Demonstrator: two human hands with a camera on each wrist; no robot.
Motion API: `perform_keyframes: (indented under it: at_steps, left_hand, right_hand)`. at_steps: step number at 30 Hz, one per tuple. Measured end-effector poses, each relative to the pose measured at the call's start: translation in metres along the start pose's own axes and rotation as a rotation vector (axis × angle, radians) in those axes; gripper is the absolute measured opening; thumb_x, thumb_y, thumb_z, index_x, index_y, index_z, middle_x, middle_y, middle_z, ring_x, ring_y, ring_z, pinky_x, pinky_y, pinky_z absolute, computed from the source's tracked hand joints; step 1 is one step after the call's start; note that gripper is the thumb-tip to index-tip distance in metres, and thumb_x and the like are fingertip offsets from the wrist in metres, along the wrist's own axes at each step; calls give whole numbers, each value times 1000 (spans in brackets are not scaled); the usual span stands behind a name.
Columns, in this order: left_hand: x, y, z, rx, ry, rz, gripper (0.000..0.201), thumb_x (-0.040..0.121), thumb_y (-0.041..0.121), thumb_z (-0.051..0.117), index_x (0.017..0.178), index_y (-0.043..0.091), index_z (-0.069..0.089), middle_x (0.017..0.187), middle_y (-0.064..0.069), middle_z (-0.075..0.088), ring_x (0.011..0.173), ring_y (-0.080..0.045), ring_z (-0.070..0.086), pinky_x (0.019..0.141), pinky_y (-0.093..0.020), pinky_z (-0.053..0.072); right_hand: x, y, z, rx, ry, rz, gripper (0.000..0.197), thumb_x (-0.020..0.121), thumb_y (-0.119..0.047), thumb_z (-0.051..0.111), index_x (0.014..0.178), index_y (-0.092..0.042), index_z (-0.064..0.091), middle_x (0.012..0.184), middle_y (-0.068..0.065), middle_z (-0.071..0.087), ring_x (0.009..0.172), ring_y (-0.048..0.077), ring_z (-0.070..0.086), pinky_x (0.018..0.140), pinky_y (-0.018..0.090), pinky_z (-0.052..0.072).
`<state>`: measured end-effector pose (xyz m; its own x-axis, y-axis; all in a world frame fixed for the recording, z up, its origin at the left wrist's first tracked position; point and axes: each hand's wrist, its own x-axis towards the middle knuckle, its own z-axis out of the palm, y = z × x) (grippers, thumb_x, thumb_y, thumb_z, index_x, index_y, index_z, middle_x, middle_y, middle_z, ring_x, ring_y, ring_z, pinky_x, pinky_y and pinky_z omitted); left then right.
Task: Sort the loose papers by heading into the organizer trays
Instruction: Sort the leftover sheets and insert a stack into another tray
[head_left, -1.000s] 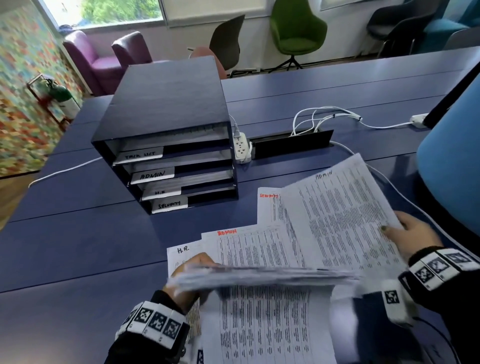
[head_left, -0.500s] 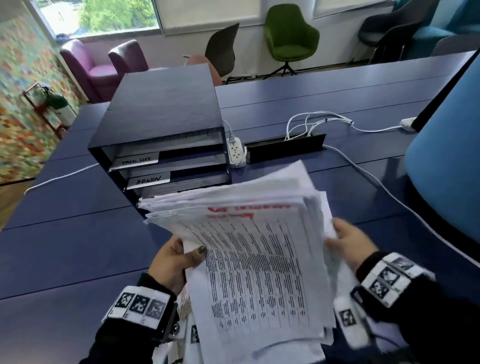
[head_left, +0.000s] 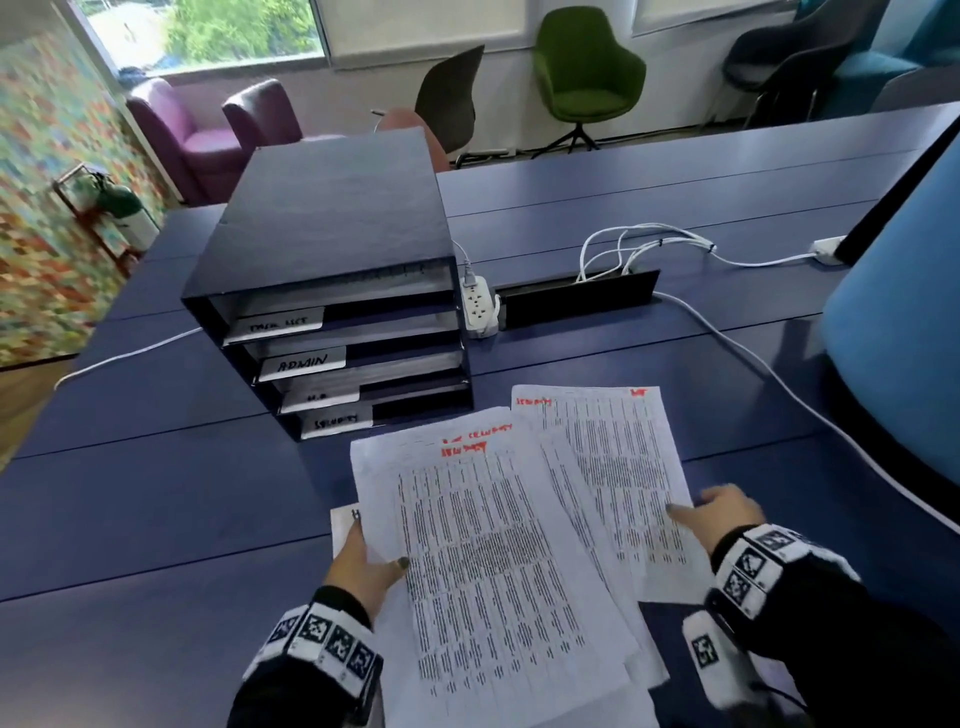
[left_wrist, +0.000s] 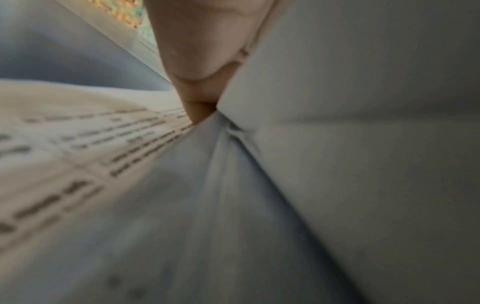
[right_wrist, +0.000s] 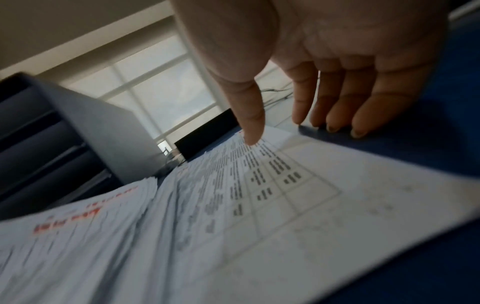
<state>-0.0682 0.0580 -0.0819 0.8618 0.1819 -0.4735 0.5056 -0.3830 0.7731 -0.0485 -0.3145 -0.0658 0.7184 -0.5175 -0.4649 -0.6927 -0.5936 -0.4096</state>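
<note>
Now that the stack (head_left: 498, 561) is lowered from mid-air onto the tabletop (head_left: 156, 493), left hand (head_left: 363, 566) pinching it, right hand (head_left: 722, 514) spread loosely on a sheet (head_left: 613, 467), sorting into the organizer (head_left: 332, 291) can start

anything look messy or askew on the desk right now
Yes. The loose papers lie fanned and crooked in front of the organizer, edges not squared. One sheet splays out to the right under the right hand, and a corner pokes out by the left hand.
</note>
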Motion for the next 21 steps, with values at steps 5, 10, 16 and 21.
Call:
perform_keyframes:
  at_steps: [5,10,16,21]
  left_hand:
    - [8,-2,1,100,4,-4,68,83,7,66,140,21,32,127,-5,56,114,-26,52,100,-34,41]
    - [11,1,-2,116,-22,2,70,82,7,67,141,18,31,128,-4,55,117,-25,51,100,-33,39]
    - [12,-1,-5,-14,-81,0,64,79,3,70,132,19,40,113,1,56,110,-19,52,96,-28,41]
    - [9,2,-4,31,-52,55,56,86,5,63,135,11,38,118,0,52,109,-16,48,93,-24,36]
  right_hand:
    - [5,-7,0,-49,-99,36,56,81,-47,66,105,3,66,106,17,68,96,29,63,81,33,48]
    - [5,-14,1,163,-87,2,36,82,-34,69,98,-3,58,73,7,57,65,20,53,54,27,35]
    - [5,-18,-10,109,-13,-126,21,91,-9,54,110,-5,63,104,16,66,83,25,54,71,27,39]
    - [14,-14,-43,283,218,-135,31,91,-5,50,121,-5,58,114,19,63,92,29,55,81,30,39]
